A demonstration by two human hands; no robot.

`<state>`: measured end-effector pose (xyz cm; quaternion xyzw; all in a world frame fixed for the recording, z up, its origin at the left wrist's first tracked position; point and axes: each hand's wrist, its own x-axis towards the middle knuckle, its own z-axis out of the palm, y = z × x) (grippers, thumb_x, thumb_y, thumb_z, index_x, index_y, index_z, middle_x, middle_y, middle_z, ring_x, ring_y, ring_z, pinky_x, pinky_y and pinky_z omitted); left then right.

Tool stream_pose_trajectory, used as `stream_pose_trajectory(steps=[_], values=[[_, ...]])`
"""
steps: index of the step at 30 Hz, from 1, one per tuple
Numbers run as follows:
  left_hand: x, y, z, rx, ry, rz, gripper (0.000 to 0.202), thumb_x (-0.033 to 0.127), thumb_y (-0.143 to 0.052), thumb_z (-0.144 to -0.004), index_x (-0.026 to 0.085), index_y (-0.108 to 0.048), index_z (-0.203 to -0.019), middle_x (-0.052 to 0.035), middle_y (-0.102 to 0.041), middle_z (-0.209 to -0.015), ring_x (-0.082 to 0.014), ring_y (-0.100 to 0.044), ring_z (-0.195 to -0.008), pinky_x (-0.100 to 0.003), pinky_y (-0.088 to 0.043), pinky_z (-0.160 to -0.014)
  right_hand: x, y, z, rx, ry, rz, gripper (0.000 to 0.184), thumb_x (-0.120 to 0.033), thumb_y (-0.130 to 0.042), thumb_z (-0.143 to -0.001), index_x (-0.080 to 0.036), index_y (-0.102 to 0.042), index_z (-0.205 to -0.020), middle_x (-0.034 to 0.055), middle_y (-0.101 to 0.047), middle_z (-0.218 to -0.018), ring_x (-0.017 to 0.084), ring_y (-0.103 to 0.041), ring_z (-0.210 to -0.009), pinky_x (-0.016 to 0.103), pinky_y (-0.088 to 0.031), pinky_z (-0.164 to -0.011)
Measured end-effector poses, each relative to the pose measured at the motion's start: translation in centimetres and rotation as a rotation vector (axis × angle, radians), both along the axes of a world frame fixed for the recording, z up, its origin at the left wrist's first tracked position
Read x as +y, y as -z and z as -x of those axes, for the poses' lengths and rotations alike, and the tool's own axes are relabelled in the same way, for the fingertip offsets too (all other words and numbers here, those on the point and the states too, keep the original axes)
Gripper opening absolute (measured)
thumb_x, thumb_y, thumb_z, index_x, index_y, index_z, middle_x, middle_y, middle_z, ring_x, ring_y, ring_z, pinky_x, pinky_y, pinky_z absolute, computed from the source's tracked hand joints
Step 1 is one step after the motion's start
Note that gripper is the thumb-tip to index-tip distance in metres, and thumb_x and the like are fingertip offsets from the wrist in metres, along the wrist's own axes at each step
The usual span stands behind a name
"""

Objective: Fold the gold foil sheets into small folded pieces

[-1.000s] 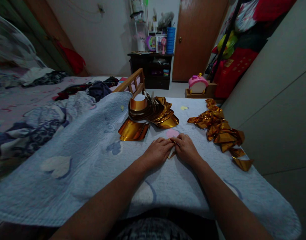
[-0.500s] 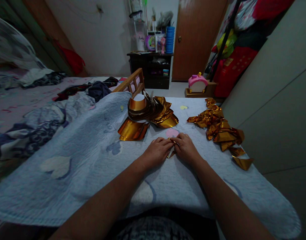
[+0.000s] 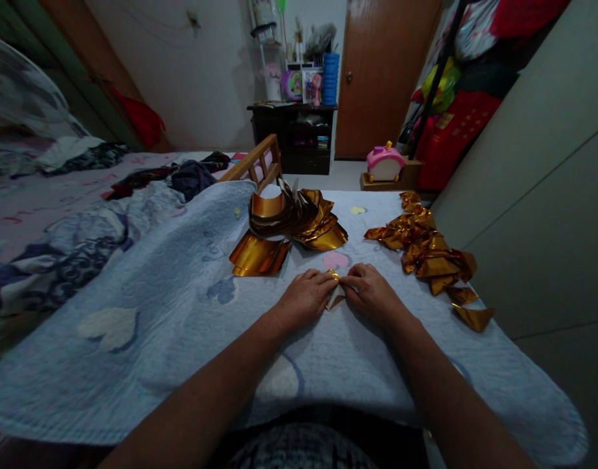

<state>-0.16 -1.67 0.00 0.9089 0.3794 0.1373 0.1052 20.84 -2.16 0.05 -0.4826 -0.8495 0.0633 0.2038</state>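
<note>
My left hand and my right hand rest side by side on a light blue quilt. Both pinch a small piece of gold foil paper between their fingertips, most of it hidden under the fingers. A stack of curled gold foil sheets lies just beyond the hands. To the right runs a heap of folded gold foil pieces.
A wooden bed rail rises behind the foil stack. Rumpled bedding and clothes lie to the left. A grey cabinet wall stands close on the right. A dark shelf unit, a door and a pink toy are at the back.
My right hand has shifted slightly to the right, and a little more of the gold piece shows between the hands. The foil piles have not moved.
</note>
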Motion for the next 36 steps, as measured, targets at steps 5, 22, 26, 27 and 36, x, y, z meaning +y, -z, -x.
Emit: stream_pose_trajectory(steps=[5,22,26,27,36], values=[[-0.1,-0.2,0.0,-0.002,0.001,0.003,0.038,0.023,-0.052,-0.099,0.022,-0.059,-0.137,-0.0054,-0.064,-0.139,-0.0240,-0.056,-0.122,-0.042,-0.046,-0.107,0.0,-0.2,-0.6,0.041,-0.050,0.015,0.022,-0.016,-0.058,-0.092,-0.020,-0.079,-0.094,0.0100,-0.069,-0.096,0.022,-0.060,-0.091,0.036,-0.046,-0.086],[0.7,0.5,0.4,-0.347,0.183,0.033,0.022,0.014,-0.051,-0.097,0.019,-0.068,-0.111,-0.0089,-0.071,-0.120,-0.0193,-0.064,-0.114,-0.035,-0.052,-0.100,0.4,1.3,-0.4,0.188,0.005,0.039,0.032,-0.003,-0.051,-0.081,-0.018,-0.068,-0.104,0.0108,-0.065,-0.105,0.024,-0.054,-0.101,0.038,-0.043,-0.090],[0.4,-0.1,0.4,-0.307,0.113,0.028,0.021,0.011,-0.055,-0.092,0.018,-0.065,-0.109,-0.0095,-0.068,-0.117,-0.0205,-0.062,-0.111,-0.037,-0.050,-0.099,0.3,1.2,-0.5,0.132,-0.002,0.080,0.043,0.002,-0.051,-0.076,-0.020,-0.070,-0.107,0.0096,-0.064,-0.109,0.024,-0.053,-0.103,0.037,-0.041,-0.090],[0.3,-0.4,0.5,-0.266,0.066,0.026,0.018,0.012,-0.059,-0.089,0.018,-0.065,-0.105,-0.0093,-0.068,-0.113,-0.0217,-0.061,-0.108,-0.038,-0.050,-0.097,0.3,1.1,-0.5,0.128,-0.006,0.089,0.042,0.002,-0.052,-0.077,-0.020,-0.071,-0.108,0.0095,-0.064,-0.109,0.024,-0.053,-0.103,0.037,-0.041,-0.090],[-0.2,-1.5,0.8,-0.147,-0.150,0.131,0.006,0.022,-0.064,-0.088,0.019,-0.060,-0.089,-0.0031,-0.059,-0.094,-0.0189,-0.059,-0.088,-0.031,-0.049,-0.079,0.1,0.4,-0.3,0.119,-0.030,0.099,0.030,-0.010,-0.053,-0.090,-0.022,-0.072,-0.110,0.0092,-0.065,-0.108,0.024,-0.052,-0.100,0.037,-0.040,-0.089]])
